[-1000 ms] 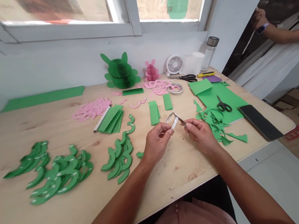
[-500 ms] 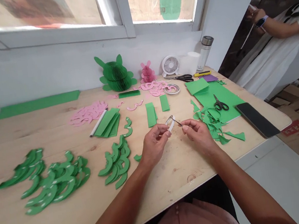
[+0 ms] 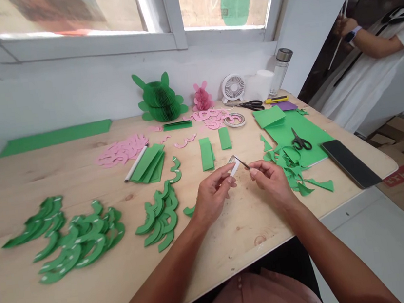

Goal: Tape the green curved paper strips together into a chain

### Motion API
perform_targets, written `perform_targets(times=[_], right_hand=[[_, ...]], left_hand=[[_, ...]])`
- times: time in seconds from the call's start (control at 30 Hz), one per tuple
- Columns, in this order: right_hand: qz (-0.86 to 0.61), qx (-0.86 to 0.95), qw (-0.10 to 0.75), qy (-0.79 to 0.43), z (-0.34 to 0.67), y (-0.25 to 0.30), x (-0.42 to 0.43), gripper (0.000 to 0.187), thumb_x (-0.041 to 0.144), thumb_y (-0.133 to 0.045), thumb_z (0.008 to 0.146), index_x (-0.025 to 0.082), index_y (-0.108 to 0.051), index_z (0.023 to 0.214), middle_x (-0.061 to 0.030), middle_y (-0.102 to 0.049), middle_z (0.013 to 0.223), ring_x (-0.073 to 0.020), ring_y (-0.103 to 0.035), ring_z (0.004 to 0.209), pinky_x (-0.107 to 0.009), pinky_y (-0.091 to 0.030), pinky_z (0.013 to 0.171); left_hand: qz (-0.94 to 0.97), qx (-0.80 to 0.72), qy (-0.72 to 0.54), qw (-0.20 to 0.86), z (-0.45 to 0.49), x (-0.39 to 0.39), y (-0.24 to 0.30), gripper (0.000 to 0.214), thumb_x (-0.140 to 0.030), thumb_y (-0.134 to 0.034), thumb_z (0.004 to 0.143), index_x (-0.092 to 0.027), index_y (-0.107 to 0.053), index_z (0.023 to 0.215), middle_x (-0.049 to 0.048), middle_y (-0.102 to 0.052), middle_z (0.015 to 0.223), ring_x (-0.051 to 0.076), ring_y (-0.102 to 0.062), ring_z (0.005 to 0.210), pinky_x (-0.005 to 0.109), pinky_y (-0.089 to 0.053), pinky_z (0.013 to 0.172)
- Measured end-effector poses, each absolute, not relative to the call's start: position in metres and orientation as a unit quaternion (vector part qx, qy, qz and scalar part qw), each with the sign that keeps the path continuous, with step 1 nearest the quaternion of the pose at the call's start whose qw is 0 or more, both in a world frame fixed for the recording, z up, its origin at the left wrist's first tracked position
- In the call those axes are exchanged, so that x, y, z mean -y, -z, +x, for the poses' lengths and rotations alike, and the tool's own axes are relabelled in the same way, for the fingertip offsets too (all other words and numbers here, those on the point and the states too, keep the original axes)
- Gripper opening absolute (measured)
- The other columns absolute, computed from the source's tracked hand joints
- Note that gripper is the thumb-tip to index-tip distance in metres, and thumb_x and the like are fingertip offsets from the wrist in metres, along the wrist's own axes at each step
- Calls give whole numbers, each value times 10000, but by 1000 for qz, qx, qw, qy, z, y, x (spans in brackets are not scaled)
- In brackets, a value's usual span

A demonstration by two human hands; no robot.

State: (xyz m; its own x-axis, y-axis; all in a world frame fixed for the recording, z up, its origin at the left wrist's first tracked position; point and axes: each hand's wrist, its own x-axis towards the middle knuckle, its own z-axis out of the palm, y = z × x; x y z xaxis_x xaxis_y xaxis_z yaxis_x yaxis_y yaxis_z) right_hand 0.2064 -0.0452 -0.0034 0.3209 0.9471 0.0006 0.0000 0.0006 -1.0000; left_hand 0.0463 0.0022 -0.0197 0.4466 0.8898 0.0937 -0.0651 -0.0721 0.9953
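Observation:
My left hand (image 3: 212, 193) pinches a narrow roll of white tape (image 3: 234, 168) between thumb and fingers, tilted above the table. From the other side my right hand (image 3: 271, 181) is closed on thin dark tweezers (image 3: 242, 163), whose tip meets the top of the roll. Behind the roll lie two groups of folded green paper strips (image 3: 206, 154). To the left of my hands is a pile of curved green paper pieces (image 3: 161, 215), some with white patches. Green paper scraps (image 3: 292, 162) lie just right of my right hand.
More curved green pieces (image 3: 83, 239) spread over the left. Pink paper cutouts (image 3: 123, 150), green and pink honeycomb paper figures (image 3: 159, 100), a small fan (image 3: 233, 87) and a bottle (image 3: 280, 72) stand or lie behind. Scissors (image 3: 301, 142) and a phone (image 3: 350, 162) are right. A person (image 3: 367, 57) stands beyond.
The tape roll has turned, showing more of its white outer band, and the tweezers now sit steeper against its top edge. The whole view has shifted slightly.

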Motion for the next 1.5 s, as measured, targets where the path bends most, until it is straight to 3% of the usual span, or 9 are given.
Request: perform_targets(times=[0.53,1.5], right_hand=[[-560,420,583,-413,207,7,47,274,382,-656,692,183,-601,872,43,-466,623,-64,-292,463,-226,-200,436],[-559,441,572,-407,203,-2,48,278,413,-651,685,184,-601,834,26,-488,623,-78,-339,494,-228,-240,446]], left_hand=[[551,-309,-417,653,46,0,8,341,-256,-600,775,-146,-616,1097,34,-633,738,138,-617,651,201,-440,467],[568,-313,-405,645,48,1,12,349,-278,-614,766,-161,-616,1095,33,-626,739,142,-617,647,202,-438,455]])
